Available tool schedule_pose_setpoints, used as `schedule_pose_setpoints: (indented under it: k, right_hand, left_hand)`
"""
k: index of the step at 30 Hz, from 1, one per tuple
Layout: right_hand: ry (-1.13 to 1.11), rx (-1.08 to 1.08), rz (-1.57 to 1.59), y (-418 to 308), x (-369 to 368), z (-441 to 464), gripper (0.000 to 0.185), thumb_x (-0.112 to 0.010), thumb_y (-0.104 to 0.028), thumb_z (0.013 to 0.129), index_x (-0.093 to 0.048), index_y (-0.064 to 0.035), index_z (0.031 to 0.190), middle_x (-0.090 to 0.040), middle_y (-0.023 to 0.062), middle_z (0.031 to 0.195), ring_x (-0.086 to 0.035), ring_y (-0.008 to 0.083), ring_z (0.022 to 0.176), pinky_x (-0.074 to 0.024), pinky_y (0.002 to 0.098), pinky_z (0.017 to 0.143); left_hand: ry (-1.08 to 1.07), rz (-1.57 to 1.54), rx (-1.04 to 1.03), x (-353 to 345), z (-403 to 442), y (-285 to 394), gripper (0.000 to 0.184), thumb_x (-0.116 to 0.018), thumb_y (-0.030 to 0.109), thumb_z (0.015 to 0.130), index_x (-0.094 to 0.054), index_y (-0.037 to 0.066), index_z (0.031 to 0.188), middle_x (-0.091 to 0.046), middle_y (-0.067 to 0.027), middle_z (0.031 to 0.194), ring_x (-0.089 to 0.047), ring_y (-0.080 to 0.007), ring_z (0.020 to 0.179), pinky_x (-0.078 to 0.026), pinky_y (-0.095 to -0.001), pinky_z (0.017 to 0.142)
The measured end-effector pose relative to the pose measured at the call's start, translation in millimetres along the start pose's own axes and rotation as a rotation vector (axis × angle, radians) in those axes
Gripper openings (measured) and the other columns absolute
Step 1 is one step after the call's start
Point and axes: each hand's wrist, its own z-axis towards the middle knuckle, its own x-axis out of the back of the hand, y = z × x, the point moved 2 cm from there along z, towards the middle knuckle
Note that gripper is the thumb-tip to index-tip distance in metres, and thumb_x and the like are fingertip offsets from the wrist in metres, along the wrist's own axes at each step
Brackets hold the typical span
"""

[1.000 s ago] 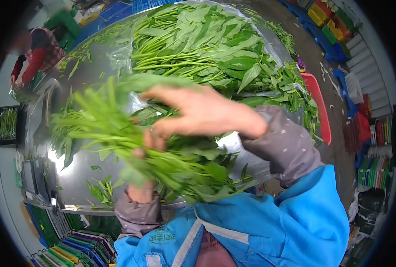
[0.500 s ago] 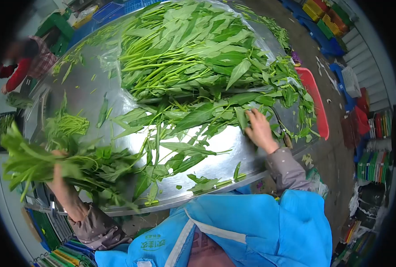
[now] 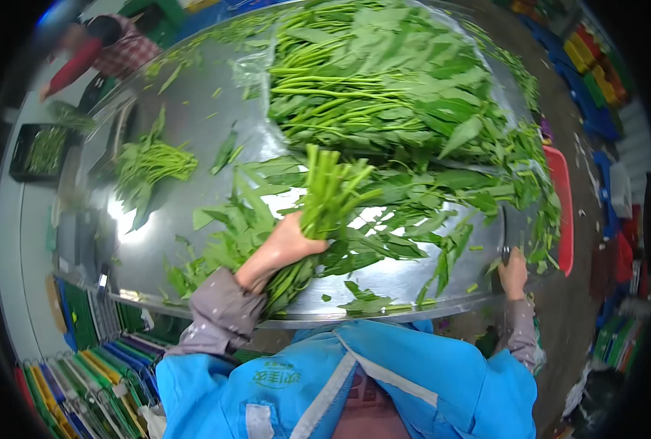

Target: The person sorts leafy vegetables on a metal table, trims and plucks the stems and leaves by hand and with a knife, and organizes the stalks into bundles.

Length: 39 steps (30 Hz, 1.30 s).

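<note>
Leafy green bunch [image 3: 333, 194]: gripped in the left hand [image 3: 287, 245], thick pale-green stem ends uppermost, leaves spreading below over the worktop [image 3: 207, 139]. Knife-like tool [image 3: 504, 238]: in the right hand [image 3: 514, 274], dark narrow end directed away from the person, near loose leaves; detail indistinct.

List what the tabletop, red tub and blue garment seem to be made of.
Tabletop: smooth metal, likely stainless steel, from its grey sheen and glare. Red tub: probably plastic, its wall smooth, evenly coloured. Blue garment: matte, creased fabric; cotton or synthetic, I cannot tell.
</note>
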Motion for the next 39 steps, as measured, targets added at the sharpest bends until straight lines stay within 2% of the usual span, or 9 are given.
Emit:
schedule_pose_setpoints:
  k: [4, 6, 7, 10, 15, 25, 31, 37, 39]
  right_hand:
    - [0.021, 0.042, 0.207, -13.2, 6.2, 0.7, 0.039, -0.053, -0.002, 0.063, -0.046, -0.0008, 0.101, -0.051, 0.0145, 0.086, -0.052, 0.0307, 0.075, -0.0430, 0.0372, 0.066]
    - [0.337, 0.285, 0.623, -75.9, 38.8, -16.6, 0.034, -0.050, 0.002, 0.064, -0.046, -0.0007, 0.098, -0.049, 0.0114, 0.085, -0.050, 0.0220, 0.069, -0.0415, 0.0310, 0.063]
    - [0.072, 0.228, 0.867, -93.7, 36.1, -22.5, 0.031, -0.047, 0.005, 0.066, -0.046, -0.0010, 0.096, -0.049, 0.0096, 0.081, -0.049, 0.0178, 0.069, -0.0408, 0.0280, 0.062]
    - [-0.070, 0.507, 0.844, -177.2, 62.7, -53.0, 0.031, -0.063, -0.007, 0.070, -0.053, -0.0039, 0.099, -0.060, 0.0075, 0.075, -0.054, 0.0134, 0.048, -0.0421, 0.0276, 0.044]
    - [0.137, 0.931, 0.660, -252.1, 69.6, -61.6, 0.024, -0.063, -0.008, 0.067, -0.054, -0.0065, 0.088, -0.054, 0.0076, 0.069, -0.055, 0.0234, 0.056, -0.0434, 0.0331, 0.048]
    - [0.025, 0.921, 0.618, -276.3, 60.6, -45.3, 0.020, -0.063, -0.009, 0.069, -0.047, -0.0044, 0.080, -0.052, 0.0133, 0.064, -0.055, 0.0314, 0.057, -0.0418, 0.0392, 0.049]
    - [-0.111, 0.564, 0.523, -188.6, 7.3, -36.0, 0.017, -0.058, -0.008, 0.072, -0.046, -0.0039, 0.084, -0.054, 0.0164, 0.056, -0.056, 0.0342, 0.053, -0.0424, 0.0421, 0.048]
    - [-0.029, 0.812, 0.767, -252.5, 81.6, -51.4, 0.014, -0.057, -0.006, 0.072, -0.048, -0.0049, 0.083, -0.055, 0.0154, 0.062, -0.056, 0.0299, 0.052, -0.0421, 0.0347, 0.047]
    - [-0.079, 0.779, 0.661, -255.7, 74.8, -47.2, 0.015, -0.057, -0.008, 0.073, -0.049, -0.0056, 0.086, -0.056, 0.0160, 0.063, -0.056, 0.0317, 0.055, -0.0428, 0.0363, 0.048]
  left_hand:
    - [-0.003, -0.052, 0.040, -4.7, 13.0, -17.1, 0.037, -0.067, 0.013, 0.060, -0.056, -0.003, 0.092, -0.061, -0.0092, 0.078, -0.055, -0.0149, 0.072, -0.044, -0.0270, 0.069]
    - [-0.028, -0.080, 0.078, -6.7, 12.3, -15.3, 0.038, -0.067, 0.013, 0.060, -0.057, -0.004, 0.092, -0.061, -0.0095, 0.079, -0.055, -0.0157, 0.073, -0.043, -0.0267, 0.070]
    - [-0.028, -0.074, 0.081, -7.2, 12.0, -15.5, 0.038, -0.067, 0.013, 0.060, -0.057, -0.004, 0.092, -0.061, -0.0095, 0.079, -0.055, -0.0157, 0.073, -0.043, -0.0267, 0.070]
    - [-0.021, -0.113, 0.101, -9.3, 11.8, -15.8, 0.037, -0.068, 0.013, 0.060, -0.058, -0.003, 0.092, -0.061, -0.0091, 0.078, -0.055, -0.0159, 0.072, -0.043, -0.0266, 0.070]
    - [-0.028, -0.047, 0.110, -12.0, 7.0, -18.9, 0.038, -0.069, 0.016, 0.058, -0.058, -0.002, 0.091, -0.062, -0.0095, 0.077, -0.056, -0.0171, 0.072, -0.044, -0.0274, 0.070]
    - [0.028, 0.335, 0.060, -30.5, -12.8, 11.7, 0.042, -0.063, 0.028, 0.059, -0.057, 0.004, 0.093, -0.061, -0.0185, 0.080, -0.059, -0.0334, 0.076, -0.047, -0.0394, 0.070]
    - [0.251, 0.530, -0.051, -22.1, -21.4, 14.3, 0.037, -0.066, 0.021, 0.062, -0.056, 0.005, 0.093, -0.060, -0.0182, 0.076, -0.057, -0.0363, 0.073, -0.046, -0.0407, 0.064]
    - [0.415, 0.810, -0.349, -39.2, -18.0, 17.4, 0.026, -0.067, 0.013, 0.058, -0.053, 0.005, 0.079, -0.056, -0.0135, 0.066, -0.056, -0.0293, 0.063, -0.040, -0.0389, 0.056]
    - [0.405, 0.993, -0.394, -42.3, -19.2, 26.0, 0.022, -0.056, 0.001, 0.055, -0.051, 0.005, 0.076, -0.053, -0.0083, 0.065, -0.055, -0.0253, 0.063, -0.037, -0.0367, 0.058]
